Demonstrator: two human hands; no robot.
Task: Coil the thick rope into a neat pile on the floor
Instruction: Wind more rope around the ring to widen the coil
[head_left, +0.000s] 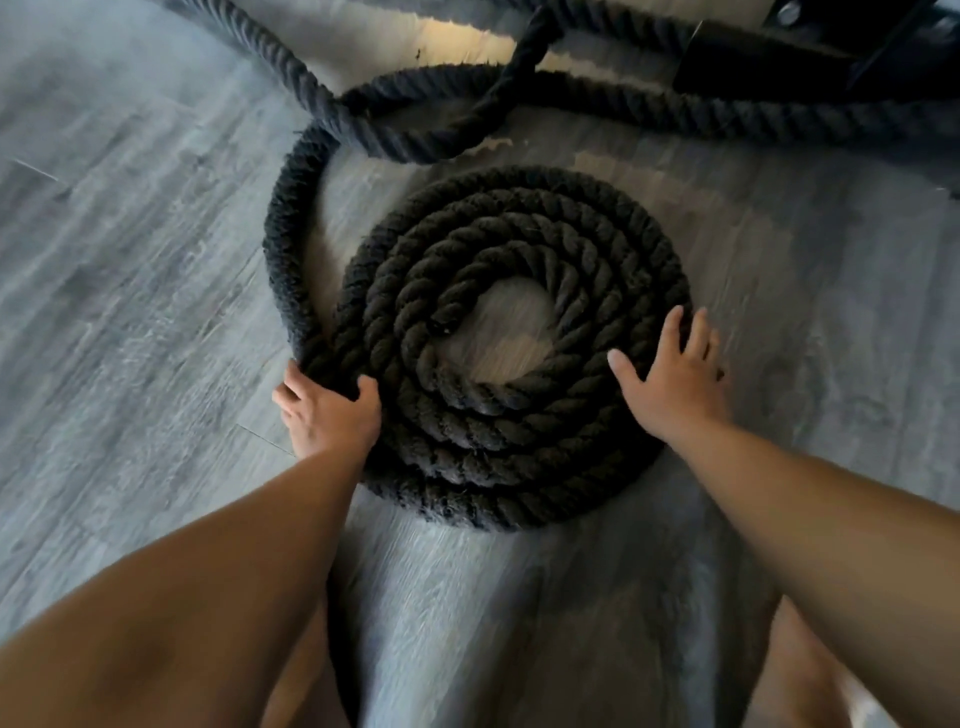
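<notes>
**On the floor (130, 260): thick rope (519, 447) partly coiled**

Up at the top edge the rope's loose lengths cross one another and run out of the frame, so its far end cannot be seen. A dark block (779, 67) in the upper right corner is cut off and too blurred to name. Both forearms enter from below (that part of the picture is smeared).

The rope is black, thick and fuzzy, its twisted strands plain to see — wound flat into a round spiral of several rings around an oval of bare floor. One more strand arcs round the coil's left side, apart from it.

The left hand (327, 415) has its grip closed round that strand where it meets the coil. The right hand (675, 379) lies flat, fingers spread, on the coil's right rim.

Underneath are grey wood-grain planks, with paler worn patches near the top.
</notes>
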